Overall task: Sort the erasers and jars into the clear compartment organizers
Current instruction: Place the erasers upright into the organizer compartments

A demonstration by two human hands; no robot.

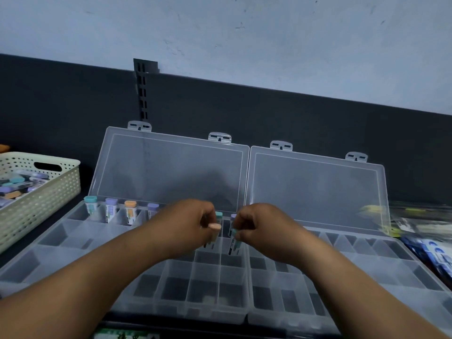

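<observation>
Forearms enter from the two lower corners and converge over the rear right part of the left organizer point(195, 314). The backs of both hands face up, and the hands sit just beside each other.

Left hand point(193, 223): the fingers are curled and pinch a peach-capped eraser point(215, 227) held upright. Right hand point(254, 223): the fingers are curled and pinch a teal-capped eraser point(236, 238), also upright. It cannot be told whether either eraser's lower end rests in a compartment or sits just above one.

A row of capped erasers point(111, 211) stands in the rear compartments. The left hand covers part of that row, and only two further caps show in the gap between the hands.

The right organizer point(391, 250) is partly covered by the right forearm. The basket point(56, 192) is cut off at the left edge, and its contents are blurred. The packets point(435, 253) at the right edge are too blurred to identify.
</observation>
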